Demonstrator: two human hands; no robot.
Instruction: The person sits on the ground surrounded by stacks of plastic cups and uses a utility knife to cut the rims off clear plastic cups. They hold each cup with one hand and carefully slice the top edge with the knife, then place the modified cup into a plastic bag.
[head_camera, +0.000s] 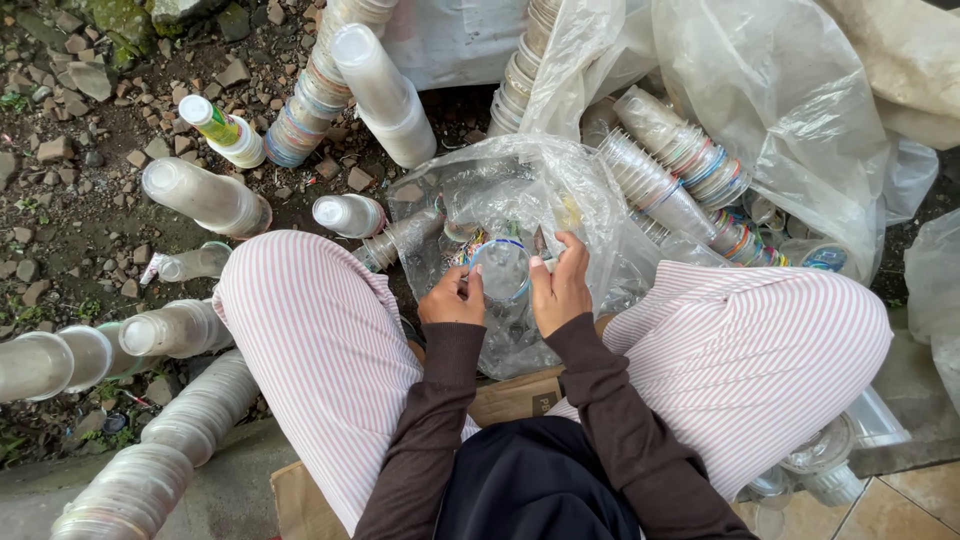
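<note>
Clear cup (501, 268) between knees, mouth facing camera, axis roughly toward lens, left hand (453, 297) pinching rim, right hand (560, 290) gripping its side, base hidden in bag (520, 190), fingertips partly obscured.

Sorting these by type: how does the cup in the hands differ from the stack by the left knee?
The cup is single, held by both hands over the clear bag; the stack is many nested cups lying on gravel. The cup's rim is blue-ringed; the stack's looks plain. Both are clear plastic.

Soft even daylight, faint shadows, sharp focus, slight edge distortion
</note>
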